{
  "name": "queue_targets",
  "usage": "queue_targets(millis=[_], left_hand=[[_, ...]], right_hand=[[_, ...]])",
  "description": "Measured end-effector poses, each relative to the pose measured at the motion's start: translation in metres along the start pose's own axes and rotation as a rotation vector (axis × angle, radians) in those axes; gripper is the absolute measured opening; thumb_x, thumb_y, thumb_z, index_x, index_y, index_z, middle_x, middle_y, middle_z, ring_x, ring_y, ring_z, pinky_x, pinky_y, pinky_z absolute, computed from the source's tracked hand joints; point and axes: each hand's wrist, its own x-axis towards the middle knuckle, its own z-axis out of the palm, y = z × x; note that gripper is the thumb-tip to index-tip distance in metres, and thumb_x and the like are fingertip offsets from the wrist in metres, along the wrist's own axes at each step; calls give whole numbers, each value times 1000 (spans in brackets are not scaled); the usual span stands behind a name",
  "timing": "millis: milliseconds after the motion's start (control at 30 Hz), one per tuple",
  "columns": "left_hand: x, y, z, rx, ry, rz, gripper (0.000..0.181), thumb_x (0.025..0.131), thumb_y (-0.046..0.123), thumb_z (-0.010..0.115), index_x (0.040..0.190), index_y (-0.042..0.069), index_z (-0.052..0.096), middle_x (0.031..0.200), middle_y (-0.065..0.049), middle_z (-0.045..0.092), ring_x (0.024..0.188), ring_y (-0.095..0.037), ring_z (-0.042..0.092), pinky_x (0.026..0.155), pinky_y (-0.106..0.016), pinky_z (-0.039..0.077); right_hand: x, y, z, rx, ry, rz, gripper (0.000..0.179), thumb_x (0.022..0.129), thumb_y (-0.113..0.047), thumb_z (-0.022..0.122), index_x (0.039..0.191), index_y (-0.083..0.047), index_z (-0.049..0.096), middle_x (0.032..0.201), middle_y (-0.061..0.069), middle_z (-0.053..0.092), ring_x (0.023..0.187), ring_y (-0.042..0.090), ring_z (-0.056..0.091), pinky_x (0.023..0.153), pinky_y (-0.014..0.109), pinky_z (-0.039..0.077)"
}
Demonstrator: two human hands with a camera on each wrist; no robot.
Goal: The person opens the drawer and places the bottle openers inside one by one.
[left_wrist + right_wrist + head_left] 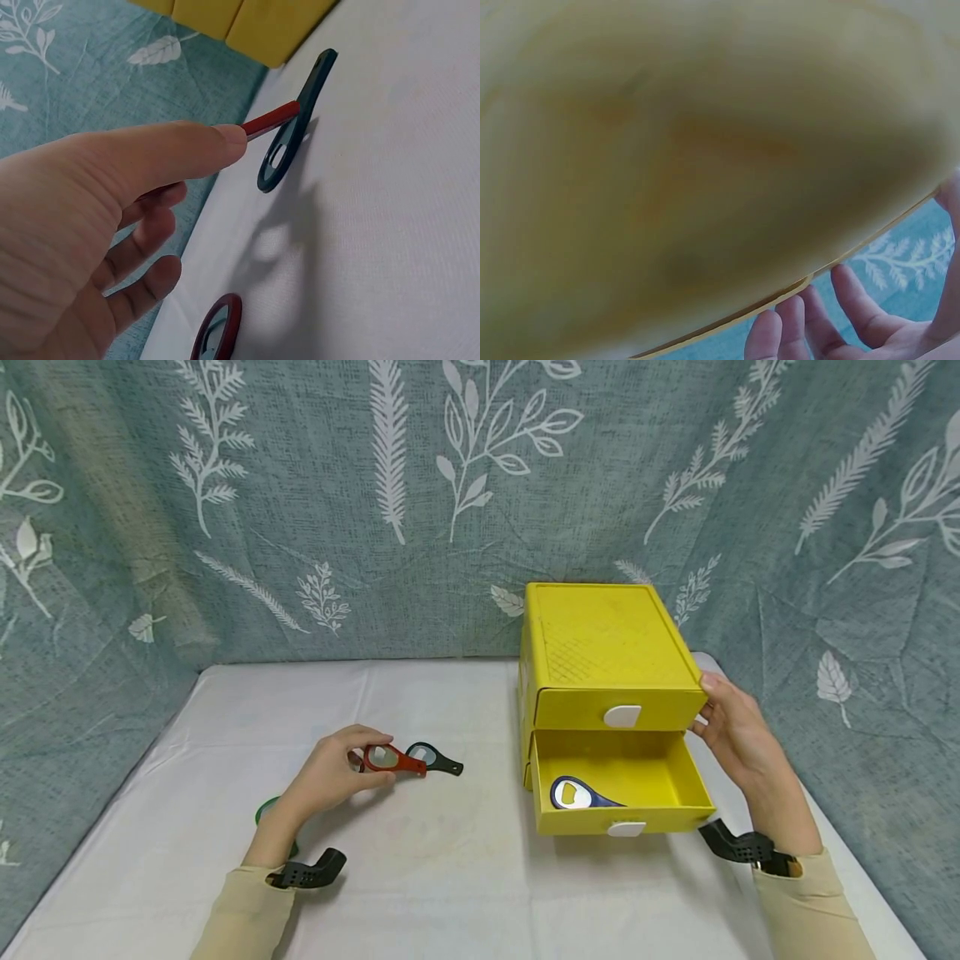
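Note:
My left hand (330,774) pinches a red bottle opener (410,764) between thumb and fingers, tilted above the white table. Its end overlaps a dark green bottle opener (448,766) lying beyond it. A dark red bottle opener (233,315) lies below the hand in the left wrist view. On the right, my right hand (738,735) touches the side of a yellow drawer box (615,631), thumb at the front upper corner. The lower drawer (656,768) is pulled out, and a blue bottle opener (594,798) lies inside. The yellow box fills most of the right wrist view, blurred.
A green-rimmed object (266,808) lies partly hidden under my left forearm. The upper drawer (570,708) is closed. A patterned grey-green curtain (337,485) hangs behind the white-covered table (420,885).

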Motion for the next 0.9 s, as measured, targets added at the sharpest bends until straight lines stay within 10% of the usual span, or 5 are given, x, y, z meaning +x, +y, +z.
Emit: queue_targets(millis=[267, 567, 900], left_hand=[[0, 21, -5, -128, 135, 11, 47, 76, 17, 88, 119, 12, 71, 118, -2, 65, 100, -20, 59, 77, -37, 53], [-4, 108, -17, -327, 323, 175, 48, 74, -8, 82, 119, -1, 67, 117, -14, 63, 105, -22, 57, 84, -22, 49], [4, 142, 20, -503, 312, 238, 51, 75, -1, 85, 122, 11, 69, 119, -5, 63, 108, -24, 57, 86, -28, 50]], right_hand=[[0, 0, 0, -7, 1, -2, 26, 105, -21, 45, 116, -12, 67, 107, 0, 65, 99, 16, 57, 80, 32, 49], [1, 1, 0, -18, 5, -1, 25, 105, -22, 46, 115, -12, 67, 106, 0, 65, 98, 16, 57, 79, 32, 49], [0, 1, 0, -16, 12, 4, 25, 106, -23, 44, 114, -13, 66, 106, 0, 64, 98, 17, 56, 80, 32, 49]])
